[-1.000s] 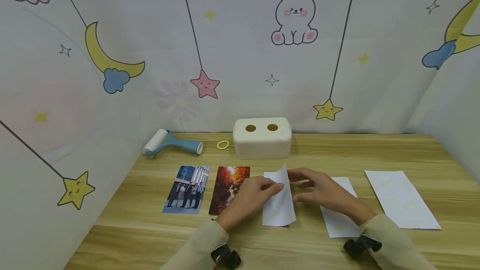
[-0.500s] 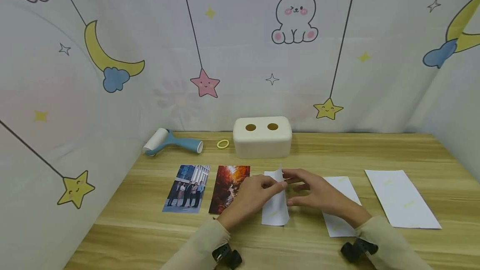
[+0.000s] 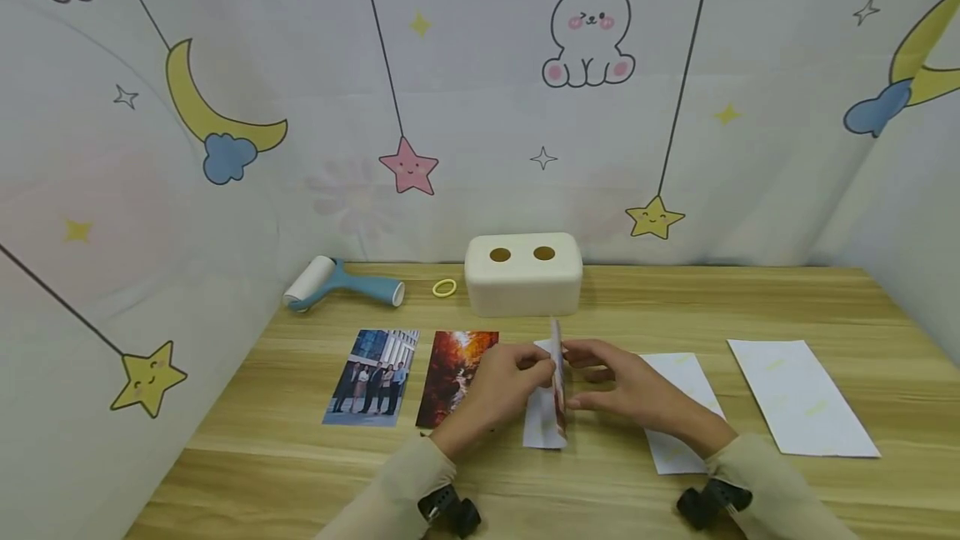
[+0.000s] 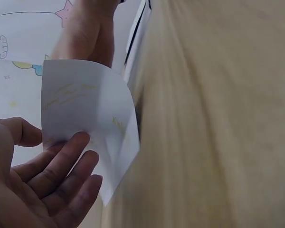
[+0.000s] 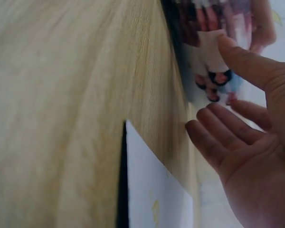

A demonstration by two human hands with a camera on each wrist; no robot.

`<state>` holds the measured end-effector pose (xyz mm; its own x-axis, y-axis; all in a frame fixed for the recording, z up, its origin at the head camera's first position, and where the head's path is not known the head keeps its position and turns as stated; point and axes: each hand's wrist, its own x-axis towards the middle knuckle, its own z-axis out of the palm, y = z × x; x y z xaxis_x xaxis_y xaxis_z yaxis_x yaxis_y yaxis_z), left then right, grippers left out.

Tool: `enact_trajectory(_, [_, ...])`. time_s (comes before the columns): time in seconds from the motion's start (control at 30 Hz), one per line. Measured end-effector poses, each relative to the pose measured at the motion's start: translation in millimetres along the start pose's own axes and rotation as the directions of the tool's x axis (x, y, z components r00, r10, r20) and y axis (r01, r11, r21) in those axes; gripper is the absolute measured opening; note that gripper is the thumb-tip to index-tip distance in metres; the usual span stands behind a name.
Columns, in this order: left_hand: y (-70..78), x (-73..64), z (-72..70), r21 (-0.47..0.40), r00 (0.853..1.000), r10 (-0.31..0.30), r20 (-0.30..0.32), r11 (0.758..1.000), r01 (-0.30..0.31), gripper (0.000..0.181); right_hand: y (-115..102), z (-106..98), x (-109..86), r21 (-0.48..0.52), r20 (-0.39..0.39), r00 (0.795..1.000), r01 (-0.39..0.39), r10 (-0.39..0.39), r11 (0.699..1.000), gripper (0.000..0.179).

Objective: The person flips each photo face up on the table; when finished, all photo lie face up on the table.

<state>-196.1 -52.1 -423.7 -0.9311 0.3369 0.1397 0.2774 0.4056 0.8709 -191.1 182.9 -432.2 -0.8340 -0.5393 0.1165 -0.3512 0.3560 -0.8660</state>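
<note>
Between my hands stands a photo print, bent so that its left part lies low with the white back up and its right part rises almost edge-on. Its back, marked with faint yellow print, faces my left hand, which pinches its edge between thumb and fingers. The picture side, showing people, is turned to my right hand. That hand's thumb lies against the picture, the other fingers loosely extended. Left of my hands lie an autumn forest photo and a group photo, both picture up.
Face-down prints lie to the right: one partly under my right forearm, another farther right. Toward the back are a white box with two holes, a yellow ring and a blue-handled lint roller. A patterned curtain encloses the table.
The raised part of the held photo has swung left and steeper, so it now appears edge-on. My right hand has shifted slightly left with it; my left hand stays nearly in place.
</note>
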Motion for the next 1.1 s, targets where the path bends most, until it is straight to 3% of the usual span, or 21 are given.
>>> enact_trajectory(0.33, [11.5, -0.3, -19.8, -0.254, 0.999, -0.040, 0.017, 0.966, 0.043, 0.027, 2, 2, 0.9, 0.013, -0.009, 1.000, 0.010, -0.010, 1.000, 0.068])
enact_trajectory(0.67, [13.1, 2.1, -27.9, -0.344, 0.999, -0.037, 0.013, 0.938, 0.040, 0.028, 2, 1, 0.9, 0.031, -0.125, 0.991, -0.050, 0.053, 0.998, 0.061])
enact_trajectory(0.8, [13.0, 2.4, -28.9, -0.370, 0.999, -0.035, -0.012, 0.929, 0.028, 0.027, 2, -1, 0.6, 0.008, -0.181, 0.983, -0.036, 0.037, 0.999, 0.054])
enact_trajectory(0.97, [11.4, 2.6, -29.4, -0.385, 0.998, -0.017, -0.063, 0.923, -0.009, 0.027, 3, -2, 0.4, -0.020, -0.262, 0.965, 0.011, -0.016, 1.000, 0.047])
enact_trajectory(1.1, [9.8, 3.2, -29.3, -0.392, 0.996, -0.010, -0.086, 0.920, -0.024, 0.028, 3, -3, 0.4, -0.036, -0.333, 0.943, -0.005, -0.007, 0.999, 0.045])
